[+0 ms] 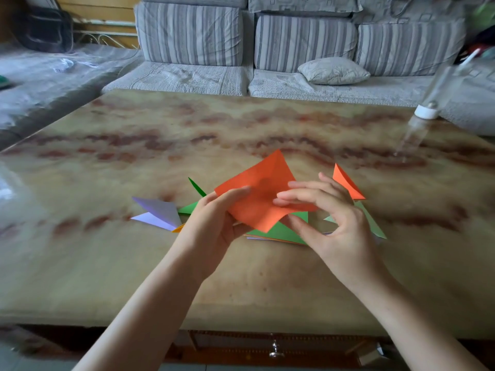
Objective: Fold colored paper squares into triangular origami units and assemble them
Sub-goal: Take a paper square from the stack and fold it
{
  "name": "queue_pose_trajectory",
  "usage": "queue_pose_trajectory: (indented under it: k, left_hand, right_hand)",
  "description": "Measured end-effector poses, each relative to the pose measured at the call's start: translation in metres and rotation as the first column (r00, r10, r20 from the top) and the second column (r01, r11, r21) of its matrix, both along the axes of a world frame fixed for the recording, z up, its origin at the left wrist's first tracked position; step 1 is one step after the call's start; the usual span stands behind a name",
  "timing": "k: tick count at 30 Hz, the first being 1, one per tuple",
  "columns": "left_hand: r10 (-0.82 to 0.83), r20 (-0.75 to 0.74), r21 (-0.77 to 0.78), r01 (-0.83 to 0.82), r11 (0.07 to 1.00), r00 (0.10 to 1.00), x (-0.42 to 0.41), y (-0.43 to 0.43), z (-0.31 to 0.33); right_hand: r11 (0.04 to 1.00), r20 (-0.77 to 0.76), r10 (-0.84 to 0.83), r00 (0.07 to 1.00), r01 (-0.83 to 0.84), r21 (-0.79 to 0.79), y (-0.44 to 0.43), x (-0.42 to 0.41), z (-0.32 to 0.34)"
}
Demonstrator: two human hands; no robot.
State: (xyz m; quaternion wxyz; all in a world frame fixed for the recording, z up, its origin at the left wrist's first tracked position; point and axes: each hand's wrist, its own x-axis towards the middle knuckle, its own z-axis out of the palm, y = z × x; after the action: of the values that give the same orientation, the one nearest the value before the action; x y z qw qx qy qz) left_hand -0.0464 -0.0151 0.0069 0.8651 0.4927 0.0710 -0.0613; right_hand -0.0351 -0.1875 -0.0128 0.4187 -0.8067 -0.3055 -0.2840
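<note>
I hold an orange paper square up above the table. My left hand pinches its left corner, thumb on top. My right hand pinches its right side between fingertips and thumb. Under the hands lies a stack of flat sheets with a green sheet on top. Folded units lie around it: a lilac unit on the left, a dark green unit behind my left hand, an orange unit and a pale green unit on the right.
The marbled table has a drawer knob below its front edge. A clear bottle with a white cap stands at the table's far right. A grey striped sofa with a small cushion runs behind the table.
</note>
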Motion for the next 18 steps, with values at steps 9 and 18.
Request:
queue_pose_trajectory:
  k: [9,18]
  left_hand:
    - [-0.098,0.066,-0.05,0.101,0.994,0.993,-0.004,-0.007,0.002]
    - [-0.111,0.156,0.189,0.08,0.979,0.981,-0.008,-0.011,-0.002]
  right_hand:
    - [0.875,-0.404,0.153,0.902,0.067,0.48,0.002,0.0,0.009]
    - [0.844,-0.404,0.159,0.901,0.089,0.529,0.004,-0.003,0.011]
